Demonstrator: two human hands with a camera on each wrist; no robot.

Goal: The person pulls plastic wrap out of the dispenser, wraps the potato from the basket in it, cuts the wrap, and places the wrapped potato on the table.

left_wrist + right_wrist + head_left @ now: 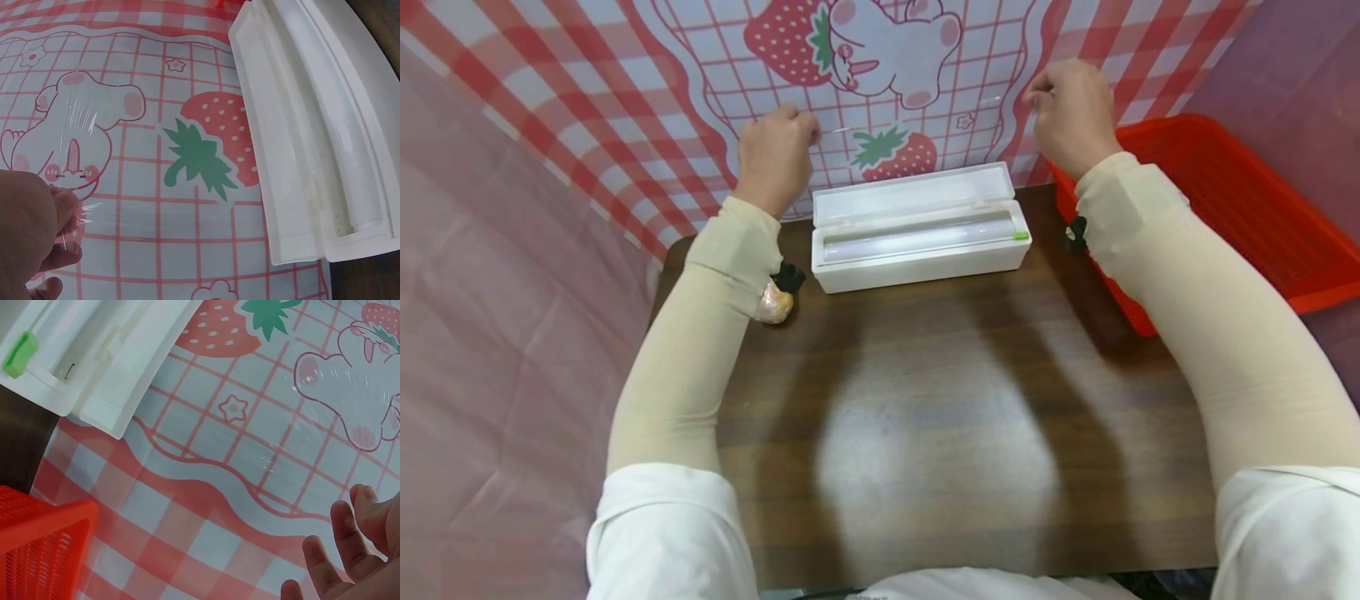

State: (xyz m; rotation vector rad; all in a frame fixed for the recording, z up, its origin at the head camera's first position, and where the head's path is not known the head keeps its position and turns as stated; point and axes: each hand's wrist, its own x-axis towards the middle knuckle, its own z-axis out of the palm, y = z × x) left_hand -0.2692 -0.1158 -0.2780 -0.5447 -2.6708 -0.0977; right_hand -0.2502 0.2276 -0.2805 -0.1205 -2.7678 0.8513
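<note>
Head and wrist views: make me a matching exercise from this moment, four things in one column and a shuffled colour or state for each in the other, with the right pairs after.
Things
1. Box
2. Basket
3. Left grip
4. Tab

Colour or state
A. red, with slotted walls
B. pinching clear film
C. small and green
D. white, with its lid open

Right pairs: 1-D, 2-A, 3-B, 4-C
</note>
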